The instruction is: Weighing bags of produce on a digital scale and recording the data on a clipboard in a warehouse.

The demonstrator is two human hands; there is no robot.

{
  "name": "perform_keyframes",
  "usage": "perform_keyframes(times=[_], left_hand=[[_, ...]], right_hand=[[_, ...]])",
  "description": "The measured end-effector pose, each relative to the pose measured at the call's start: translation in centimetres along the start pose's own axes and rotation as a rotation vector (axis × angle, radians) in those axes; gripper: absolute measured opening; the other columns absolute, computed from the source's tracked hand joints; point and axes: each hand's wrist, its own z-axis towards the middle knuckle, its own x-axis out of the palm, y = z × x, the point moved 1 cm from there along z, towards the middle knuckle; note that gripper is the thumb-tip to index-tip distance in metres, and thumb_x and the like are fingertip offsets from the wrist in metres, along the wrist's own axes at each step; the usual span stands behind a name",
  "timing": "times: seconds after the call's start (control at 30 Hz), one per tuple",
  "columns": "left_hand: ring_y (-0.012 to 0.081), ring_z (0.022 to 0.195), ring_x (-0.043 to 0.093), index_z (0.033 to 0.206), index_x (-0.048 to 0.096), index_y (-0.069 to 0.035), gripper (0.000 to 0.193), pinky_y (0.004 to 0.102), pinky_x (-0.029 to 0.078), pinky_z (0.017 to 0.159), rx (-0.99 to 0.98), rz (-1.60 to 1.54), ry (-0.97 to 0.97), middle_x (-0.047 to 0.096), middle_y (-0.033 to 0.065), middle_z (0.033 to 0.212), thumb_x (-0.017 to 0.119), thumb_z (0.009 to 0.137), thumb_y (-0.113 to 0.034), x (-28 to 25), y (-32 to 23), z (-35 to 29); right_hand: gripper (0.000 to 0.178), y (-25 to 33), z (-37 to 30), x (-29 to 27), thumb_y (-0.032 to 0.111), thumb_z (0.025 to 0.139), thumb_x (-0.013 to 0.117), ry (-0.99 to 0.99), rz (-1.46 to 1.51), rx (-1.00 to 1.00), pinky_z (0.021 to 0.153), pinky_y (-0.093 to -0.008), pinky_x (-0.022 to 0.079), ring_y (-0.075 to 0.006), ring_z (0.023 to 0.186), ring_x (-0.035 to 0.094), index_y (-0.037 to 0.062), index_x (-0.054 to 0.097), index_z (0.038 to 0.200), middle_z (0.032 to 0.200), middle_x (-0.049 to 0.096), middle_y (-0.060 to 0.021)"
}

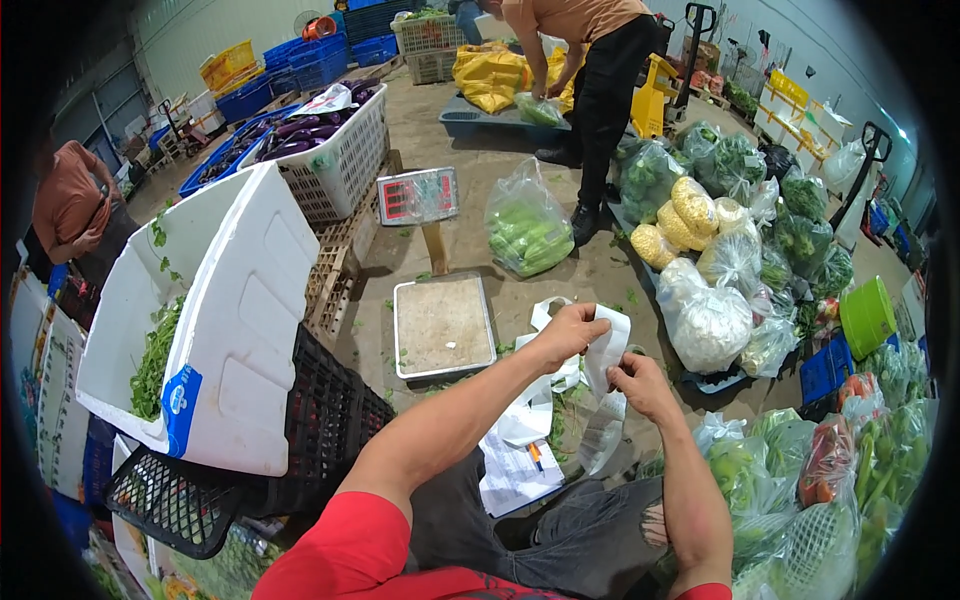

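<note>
Landmark: the platform scale [443, 326], a flat grey pan on the concrete floor with its red-digit display head [418, 195] on a post behind it.

Both hands work just right of the scale pan, on a white plastic bag [603, 352]. Left hand [570, 330] is curled closed, fingers pinching the bag's upper edge. Right hand [640, 385] sits just beside and below it, thumb and fingers pinched shut on the same bag lower down. The bag stretches between the two grips and its tail hangs toward the floor. More loose white bags [535, 410] droop beneath the hands, and a sheet of paper with an orange pen [517, 472] lies below them, on the near side of the scale.

Left of the scale: a black plastic crate [300, 430] tipped on its side, and against it a white foam box [225, 320] holding leafy greens. Behind that, a white lattice basket [345, 160] of purple eggplants.

Behind the scale, slightly right: a clear bag of green vegetables [527, 232] standing alone on the floor.

Right of the scale: a row of clear bags on a blue pallet, with corn [685, 215], broccoli and pale produce. A green bucket [866, 315] lies farther right.

Far behind the scale, a person in black trousers [605, 85] bends over yellow sacks [490, 75]. Another person [70, 205] stands at the far left.
</note>
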Motion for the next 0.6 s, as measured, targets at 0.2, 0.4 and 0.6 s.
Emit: perform_keyframes(times=[0.2,0.4,0.6], left_hand=[[0.0150,0.092,0.063,0.117,0.065,-0.002,0.025,0.0347,0.050,0.079,-0.024,-0.002,0.010,0.068,0.0053,0.106,0.059,0.096,-0.014,0.3,-0.4,-0.2],[0.0080,0.079,0.054,0.114,0.066,-0.007,0.023,0.0268,0.042,0.063,0.037,-0.039,0.014,0.064,-0.0019,0.095,0.061,0.095,-0.018,0.8,0.0,-0.2],[0.0076,0.075,0.052,0.109,0.066,-0.008,0.019,0.0264,0.042,0.061,0.034,-0.053,0.001,0.060,-0.0030,0.088,0.063,0.094,-0.019,0.8,0.0,-0.1]], right_hand=[[0.021,-0.9,0.1,-0.1,0.013,0.094,0.065,-0.002,0.014,-0.012,0.072,-0.0304,0.050,-0.0122,0.077,0.061,-0.0048,0.067,0.106,0.087,0.069,-0.0047],[0.018,-0.1,-0.3,0.3,0.015,0.095,0.065,-0.047,0.050,-0.040,0.069,-0.0285,0.047,-0.0104,0.074,0.057,-0.0023,0.067,0.102,0.085,0.066,-0.0017],[0.017,-0.3,-0.4,-0.1,0.014,0.095,0.064,-0.060,0.071,-0.059,0.069,-0.0283,0.046,-0.0090,0.075,0.055,-0.0026,0.067,0.099,0.083,0.064,0.0004]])
